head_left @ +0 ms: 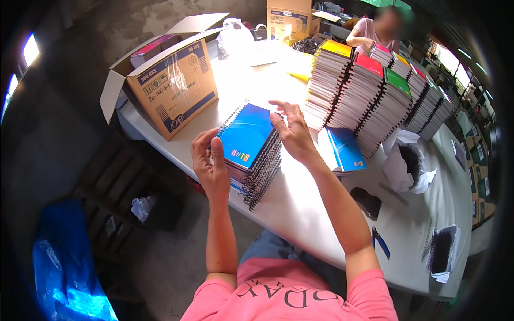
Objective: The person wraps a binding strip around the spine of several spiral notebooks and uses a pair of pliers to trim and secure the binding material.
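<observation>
A stack of spiral-bound notebooks [246,134] with a blue cover on top stands near the table's front edge, its wire coils showing on alternating sides. My left hand [210,168] lies against the stack's left near corner, thumb raised and apart from the curved fingers. At the right far edge, my right hand [294,131] has its fingers spread and its thumb by the cover's edge. Neither hand lifts anything. Fingertips of the left hand are partly hidden beside the stack. To the right of my right hand lies a smaller pile of blue-covered books [345,150].
Tall stacks of bound notebooks [367,101] rise at the right back, with a person [377,32] behind them. An open cardboard box [174,88] stands at the left. Blue-handled pliers [381,243], a dark object [367,203] and paper-wrapped black coils [412,160] occupy the right side.
</observation>
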Action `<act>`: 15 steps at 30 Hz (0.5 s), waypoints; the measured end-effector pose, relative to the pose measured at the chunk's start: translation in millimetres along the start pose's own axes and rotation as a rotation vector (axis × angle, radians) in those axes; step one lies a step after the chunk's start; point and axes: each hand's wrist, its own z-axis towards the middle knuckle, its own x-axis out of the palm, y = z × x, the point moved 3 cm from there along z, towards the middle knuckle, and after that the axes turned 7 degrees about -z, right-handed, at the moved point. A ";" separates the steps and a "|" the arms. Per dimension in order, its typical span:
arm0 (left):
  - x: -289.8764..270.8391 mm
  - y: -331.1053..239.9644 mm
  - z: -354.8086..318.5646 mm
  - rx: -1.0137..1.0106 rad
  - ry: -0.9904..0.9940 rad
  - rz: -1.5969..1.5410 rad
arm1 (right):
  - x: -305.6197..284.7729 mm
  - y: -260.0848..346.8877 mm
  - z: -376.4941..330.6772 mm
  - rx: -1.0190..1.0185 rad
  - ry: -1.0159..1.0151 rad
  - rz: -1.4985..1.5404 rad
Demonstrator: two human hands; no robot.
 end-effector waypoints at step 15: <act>60.3 -87.7 -81.1 0.434 0.355 -0.130 | -167.2 -132.1 -110.9 0.462 -0.343 -0.354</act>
